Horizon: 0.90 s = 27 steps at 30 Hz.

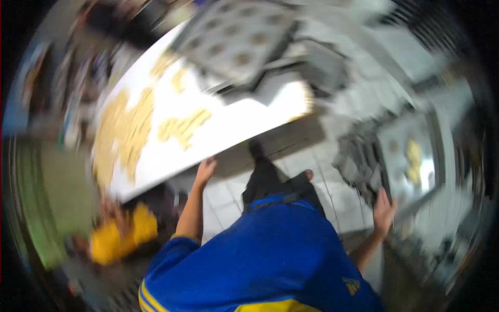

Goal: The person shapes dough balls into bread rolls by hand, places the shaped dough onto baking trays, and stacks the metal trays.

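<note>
My left hand (207, 169) hangs just off the front edge of a white table (239, 119), its fingers curled and blurred, with nothing visible in it. Out to the right, my right hand (383, 212) has its fingers apart and holds nothing, near the lower left corner of a metal tray (405, 135) with yellow pieces (414, 160) on it. Many strips of yellow dough (184, 127) lie across the table. A large tray with round dark spots (236, 36) rests at the table's back, above other trays.
A person in yellow (123, 234) is at the table's left end. Dark crumpled-looking items (361, 156) stand beside the right tray. White floor tiles (223, 203) show around my legs. A green surface (67, 182) is at far left. Motion blurs the surroundings.
</note>
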Tool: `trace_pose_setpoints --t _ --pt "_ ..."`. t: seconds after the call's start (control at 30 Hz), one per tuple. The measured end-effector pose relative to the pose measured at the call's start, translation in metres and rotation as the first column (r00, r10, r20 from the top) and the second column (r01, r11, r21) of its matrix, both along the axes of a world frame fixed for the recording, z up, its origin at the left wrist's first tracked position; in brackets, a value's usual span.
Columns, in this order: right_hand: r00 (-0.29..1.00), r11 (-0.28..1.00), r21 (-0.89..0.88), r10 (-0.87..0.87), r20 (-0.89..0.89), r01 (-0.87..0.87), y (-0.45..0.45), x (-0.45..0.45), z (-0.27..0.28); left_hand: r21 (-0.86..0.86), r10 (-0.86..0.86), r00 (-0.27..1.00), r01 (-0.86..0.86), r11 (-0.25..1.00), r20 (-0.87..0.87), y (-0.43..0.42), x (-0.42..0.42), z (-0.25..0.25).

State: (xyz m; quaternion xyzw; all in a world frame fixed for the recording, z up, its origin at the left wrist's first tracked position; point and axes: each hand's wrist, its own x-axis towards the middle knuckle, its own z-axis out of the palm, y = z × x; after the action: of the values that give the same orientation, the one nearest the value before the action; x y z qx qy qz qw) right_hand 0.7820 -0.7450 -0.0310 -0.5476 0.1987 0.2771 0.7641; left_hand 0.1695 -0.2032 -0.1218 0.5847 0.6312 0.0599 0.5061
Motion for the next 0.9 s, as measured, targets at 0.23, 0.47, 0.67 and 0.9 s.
trace_pose_setpoints --t 0.23,0.47,0.67,0.9 --pt "0.812 0.798 -0.182 0.527 -0.250 -0.574 0.182 -0.046 0.073 0.457 0.263 0.944 -0.147 0.877 -0.201 0.072 -0.114 0.008" --pt "0.455 0.420 -0.181 0.856 -0.247 -0.889 0.441 -0.144 0.093 0.425 -0.024 0.934 0.185 0.886 -0.357 0.142 -0.085 0.025" --pt "0.199 0.154 -0.177 0.940 -0.276 -0.972 0.528 -0.219 0.093 0.347 0.054 0.934 0.077 0.935 -0.353 0.154 -0.046 0.030" --pt "-0.255 -0.309 -0.278 0.943 -0.215 -0.910 0.652 -0.324 0.045 0.432 0.344 0.870 -0.175 0.885 -0.352 0.166 -0.013 0.004"
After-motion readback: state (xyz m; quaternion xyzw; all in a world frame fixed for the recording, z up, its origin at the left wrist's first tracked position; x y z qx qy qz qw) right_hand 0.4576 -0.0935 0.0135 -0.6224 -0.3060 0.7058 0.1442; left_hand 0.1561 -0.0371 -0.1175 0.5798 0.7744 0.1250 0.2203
